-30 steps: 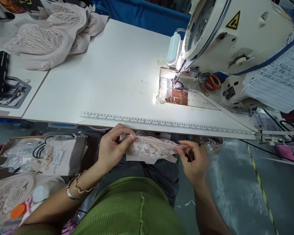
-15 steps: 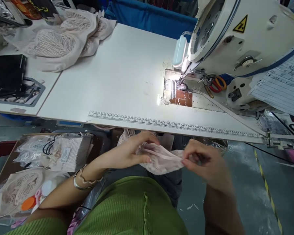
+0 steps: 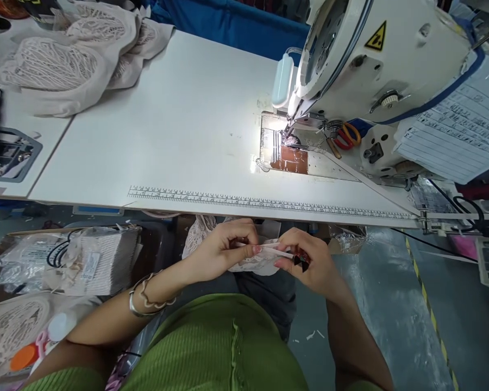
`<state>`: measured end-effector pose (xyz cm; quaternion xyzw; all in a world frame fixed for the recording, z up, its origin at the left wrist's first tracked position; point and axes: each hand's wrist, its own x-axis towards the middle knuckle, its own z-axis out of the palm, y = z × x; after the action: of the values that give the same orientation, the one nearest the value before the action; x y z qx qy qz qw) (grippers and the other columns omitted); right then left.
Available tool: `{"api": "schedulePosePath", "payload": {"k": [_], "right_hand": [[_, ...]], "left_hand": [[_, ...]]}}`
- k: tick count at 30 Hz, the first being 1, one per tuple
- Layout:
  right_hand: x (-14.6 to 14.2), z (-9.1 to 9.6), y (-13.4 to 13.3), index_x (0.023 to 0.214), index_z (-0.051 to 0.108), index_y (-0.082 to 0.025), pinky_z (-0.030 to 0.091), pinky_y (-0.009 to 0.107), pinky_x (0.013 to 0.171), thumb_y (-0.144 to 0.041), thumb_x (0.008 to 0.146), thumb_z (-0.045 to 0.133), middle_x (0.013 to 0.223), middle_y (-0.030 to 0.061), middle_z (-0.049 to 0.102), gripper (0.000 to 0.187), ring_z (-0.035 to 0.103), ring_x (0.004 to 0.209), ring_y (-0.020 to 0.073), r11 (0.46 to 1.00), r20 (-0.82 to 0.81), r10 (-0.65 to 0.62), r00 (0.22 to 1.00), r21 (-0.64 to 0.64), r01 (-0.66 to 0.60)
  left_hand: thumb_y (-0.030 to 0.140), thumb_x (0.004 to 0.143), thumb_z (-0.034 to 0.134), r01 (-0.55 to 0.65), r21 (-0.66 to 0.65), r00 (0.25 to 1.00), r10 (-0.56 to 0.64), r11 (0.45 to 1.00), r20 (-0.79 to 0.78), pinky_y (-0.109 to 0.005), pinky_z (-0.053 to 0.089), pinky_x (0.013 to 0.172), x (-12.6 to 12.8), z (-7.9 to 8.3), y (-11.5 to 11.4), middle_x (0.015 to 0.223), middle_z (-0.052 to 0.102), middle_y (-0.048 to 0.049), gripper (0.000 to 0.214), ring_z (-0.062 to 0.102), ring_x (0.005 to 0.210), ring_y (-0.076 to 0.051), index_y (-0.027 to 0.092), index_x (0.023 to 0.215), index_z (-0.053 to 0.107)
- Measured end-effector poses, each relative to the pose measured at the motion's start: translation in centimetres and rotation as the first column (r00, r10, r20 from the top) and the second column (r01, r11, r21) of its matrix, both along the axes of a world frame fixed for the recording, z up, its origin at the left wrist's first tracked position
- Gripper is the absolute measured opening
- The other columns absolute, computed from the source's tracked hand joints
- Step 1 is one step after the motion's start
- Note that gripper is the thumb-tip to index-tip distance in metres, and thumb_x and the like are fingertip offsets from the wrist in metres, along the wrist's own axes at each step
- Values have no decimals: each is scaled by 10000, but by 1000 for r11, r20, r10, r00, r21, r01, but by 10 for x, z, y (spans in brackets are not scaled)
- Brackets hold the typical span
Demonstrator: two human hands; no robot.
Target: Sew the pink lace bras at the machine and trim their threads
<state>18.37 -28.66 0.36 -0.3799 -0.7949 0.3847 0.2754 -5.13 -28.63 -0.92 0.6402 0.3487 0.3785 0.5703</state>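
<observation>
Both my hands meet in my lap, just below the front edge of the sewing table [image 3: 179, 136]. My left hand [image 3: 224, 252] pinches a small pale pink lace fabric piece [image 3: 252, 264] with closed fingers. My right hand [image 3: 305, 263] pinches the same piece from the right, and a small dark tool [image 3: 300, 263] sticks out of its fingers. More lace [image 3: 198, 239] hangs behind my left hand. The sewing machine [image 3: 370, 60] stands at the back right, its lamp lighting the needle plate [image 3: 285, 155].
A printed ruler strip [image 3: 269, 203] runs along the table's front edge. Lace garment pieces [image 3: 57, 65] are piled at the back left. Orange-handled scissors [image 3: 346, 136] lie by the machine. A box of bagged parts [image 3: 65, 260] stands at my left.
My hands have drawn closer together and the lace piece is now folded into a smaller bunch between them. The view shifted slightly.
</observation>
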Motion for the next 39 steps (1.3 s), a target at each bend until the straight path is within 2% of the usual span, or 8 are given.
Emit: {"api": "schedulePosePath", "payload": {"k": [4, 12, 22, 27, 29, 32, 34, 39], "right_hand": [[1, 5, 3, 863, 656, -224, 474, 256, 543, -277, 941, 630, 914, 72, 694, 99, 606, 665, 140, 999, -63, -10, 998, -35, 8], [-4, -1, -3, 744, 580, -205, 425, 231, 433, -312, 899, 688, 833, 35, 709, 217, 497, 475, 77, 926, -252, -300, 920, -310, 217], [-14, -7, -5, 825, 512, -237, 408, 207, 478, -286, 866, 713, 726, -39, 599, 211, 515, 548, 90, 896, -277, -421, 864, -273, 350], [-16, -3, -10, 915, 520, -246, 402, 200, 499, -235, 886, 660, 698, -54, 581, 144, 522, 550, 90, 910, -206, -386, 899, -241, 336], [-18, -1, -11, 933, 524, -249, 400, 197, 502, -226, 899, 640, 702, -55, 588, 122, 541, 558, 91, 924, -181, -337, 924, -251, 288], [-18, 1, -10, 925, 549, -244, 400, 195, 500, -245, 905, 647, 707, -49, 587, 100, 560, 572, 95, 927, -132, -301, 944, -272, 258], [-16, 1, -8, 904, 585, -232, 412, 206, 507, -303, 929, 638, 709, -37, 589, 93, 558, 565, 96, 923, -125, -310, 943, -276, 267], [-3, -4, -6, 840, 614, -203, 361, 236, 457, -506, 1025, 435, 560, -43, 506, 399, 466, 443, 94, 903, -185, -351, 918, -325, 280]], "left_hand": [[328, 960, 579, 4, 25, 1000, -4, 1000, 3, -256, 454, 616, -1, 2, 1, 778, 576, -50, 295, 561, 721, -155, 157, 723, 619], [294, 947, 593, 32, -128, 994, -18, 991, 108, -230, 470, 623, 0, 2, -2, 864, 666, -80, 269, 596, 736, -145, 152, 719, 581], [165, 904, 519, 10, -16, 1000, -10, 1000, -24, -215, 439, 648, 4, 6, -5, 842, 657, -47, 220, 564, 733, -121, 165, 685, 498], [227, 849, 573, -26, -5, 991, 25, 1000, -132, -195, 415, 548, 14, 5, -6, 894, 686, -42, 68, 588, 673, -121, 189, 870, 521], [293, 858, 614, -23, 10, 978, 25, 1000, -206, -208, 434, 570, 20, 3, -6, 882, 710, -44, 178, 620, 676, -138, 183, 996, 590], [316, 893, 613, -81, 37, 959, 88, 996, -268, -206, 395, 569, 28, -4, -6, 722, 710, -19, 165, 601, 614, -126, 175, 896, 699], [305, 894, 614, -133, 1, 960, 129, 991, -248, -197, 347, 530, 31, -7, -6, 641, 683, -9, 202, 549, 565, -107, 162, 799, 719], [360, 853, 639, -117, -243, 992, 101, 963, -77, -184, 266, 452, 30, -5, 0, 554, 579, 4, 275, 399, 494, -78, 125, 748, 736]]}}
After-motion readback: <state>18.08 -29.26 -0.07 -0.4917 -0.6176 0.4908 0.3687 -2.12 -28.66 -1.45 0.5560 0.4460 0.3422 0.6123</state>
